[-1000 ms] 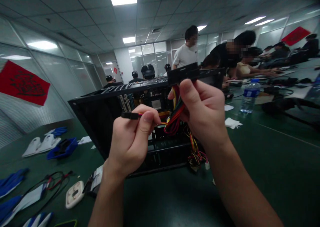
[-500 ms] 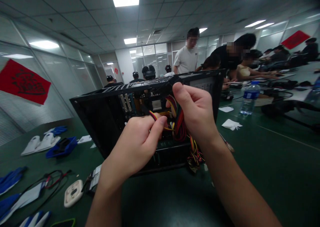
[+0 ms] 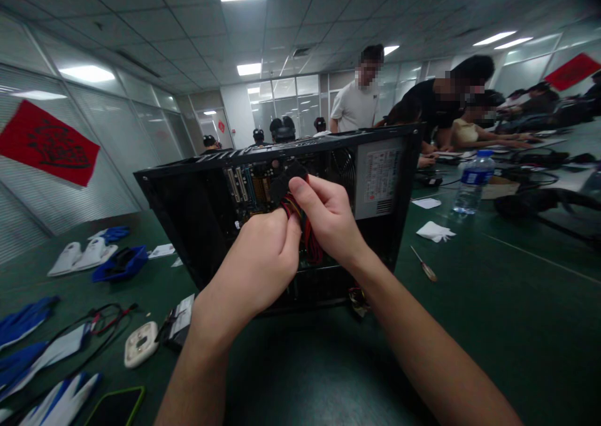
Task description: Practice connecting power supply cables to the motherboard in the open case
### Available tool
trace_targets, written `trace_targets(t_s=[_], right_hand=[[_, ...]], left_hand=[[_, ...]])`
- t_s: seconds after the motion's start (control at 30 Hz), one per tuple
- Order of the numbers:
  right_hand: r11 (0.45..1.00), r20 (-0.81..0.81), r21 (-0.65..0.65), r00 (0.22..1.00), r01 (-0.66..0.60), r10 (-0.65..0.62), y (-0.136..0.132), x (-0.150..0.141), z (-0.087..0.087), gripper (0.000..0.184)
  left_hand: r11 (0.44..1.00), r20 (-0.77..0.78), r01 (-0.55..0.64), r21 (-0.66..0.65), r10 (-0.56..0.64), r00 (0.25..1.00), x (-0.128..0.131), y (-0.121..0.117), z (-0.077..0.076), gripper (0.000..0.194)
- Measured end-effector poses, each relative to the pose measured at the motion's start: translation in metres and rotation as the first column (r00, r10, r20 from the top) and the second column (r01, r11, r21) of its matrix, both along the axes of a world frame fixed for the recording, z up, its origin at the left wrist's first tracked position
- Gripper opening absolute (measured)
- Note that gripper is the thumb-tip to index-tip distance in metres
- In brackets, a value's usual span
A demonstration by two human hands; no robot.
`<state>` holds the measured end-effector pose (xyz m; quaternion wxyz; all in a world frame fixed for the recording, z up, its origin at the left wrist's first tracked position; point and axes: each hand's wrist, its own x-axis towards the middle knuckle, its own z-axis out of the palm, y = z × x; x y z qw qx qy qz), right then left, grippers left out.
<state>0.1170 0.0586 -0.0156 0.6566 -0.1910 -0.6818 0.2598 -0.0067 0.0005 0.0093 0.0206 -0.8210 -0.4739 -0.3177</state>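
Observation:
An open black computer case (image 3: 197, 213) stands on its side on the green table (image 3: 493, 313), its circuit board and a grey power supply (image 3: 378, 178) showing inside. My right hand (image 3: 328, 219) is closed on a bundle of red, yellow and black wires (image 3: 310, 241) with a black connector (image 3: 284, 181) at its end, held inside the case. My left hand (image 3: 263, 263) is closed beside it, pinching the same wires just below the connector.
A screwdriver (image 3: 425, 266), white tissues (image 3: 434, 230) and a water bottle (image 3: 472, 181) lie right of the case. At left are blue and white gloves (image 3: 94, 257), cables (image 3: 101, 319), a white device (image 3: 141, 344) and a phone (image 3: 115, 407). Several people sit and stand behind.
Both hands have moved forward and into the case, carrying the wire bundle and connector toward the circuit board. The small connector once pinched in my left hand is out of sight.

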Motion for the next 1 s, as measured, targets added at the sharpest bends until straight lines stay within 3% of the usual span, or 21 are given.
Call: trace_targets(t_s=[0.13,0.23,0.3,0.4,0.47,0.53,0.6,0.67,0.77,0.9,1.0], right_hand=[[0.992,-0.152,-0.114,0.986,0.056,-0.073,0.027,-0.029,-0.030,0.047],[0.974,-0.106,-0.206,0.987,0.096,-0.120,0.055,-0.045,-0.057,0.040],[0.956,0.001,-0.258,0.990,0.138,-0.142,0.071,-0.051,-0.071,0.034],[0.930,0.107,-0.330,0.985,0.161,-0.133,0.086,-0.049,-0.078,0.023],[0.898,0.062,-0.433,0.997,0.074,-0.052,0.090,-0.041,-0.073,0.020],[0.818,-0.063,-0.563,0.993,-0.119,0.101,0.091,-0.030,-0.064,0.020],[0.702,-0.228,-0.631,0.944,-0.331,0.240,0.089,-0.016,-0.054,0.020],[0.652,-0.337,-0.615,0.895,-0.443,0.291,0.085,-0.004,-0.044,0.019],[0.689,-0.319,-0.572,0.895,-0.445,0.313,0.076,0.006,-0.033,0.022],[0.791,-0.197,-0.498,0.934,-0.356,0.297,0.064,0.006,-0.023,0.025],[0.835,-0.157,-0.455,0.951,-0.310,0.267,0.056,0.005,-0.017,0.024]], left_hand=[[0.983,-0.220,-0.179,0.031,0.181,0.959,-0.007,0.021,-0.007,0.035],[0.957,-0.359,-0.289,-0.003,0.268,0.894,-0.017,0.049,-0.022,0.039],[0.951,-0.386,-0.306,-0.053,0.263,0.884,-0.025,0.070,-0.035,0.038],[0.946,-0.292,-0.311,-0.093,0.273,0.917,-0.035,0.098,-0.050,0.040],[0.952,-0.204,-0.291,-0.097,0.267,0.942,-0.038,0.109,-0.054,0.037],[0.964,-0.082,-0.234,-0.124,0.225,0.971,-0.038,0.113,-0.053,0.036],[0.977,0.086,-0.105,-0.186,0.123,0.989,-0.035,0.112,-0.049,0.036],[0.974,0.257,0.053,-0.222,0.006,0.966,-0.031,0.107,-0.044,0.033],[0.975,0.373,0.145,-0.170,-0.072,0.925,-0.025,0.096,-0.038,0.031],[0.999,0.265,0.038,-0.002,-0.036,0.964,-0.016,0.078,-0.032,0.031],[0.989,0.169,-0.047,0.141,0.023,0.985,-0.011,0.066,-0.028,0.030]])
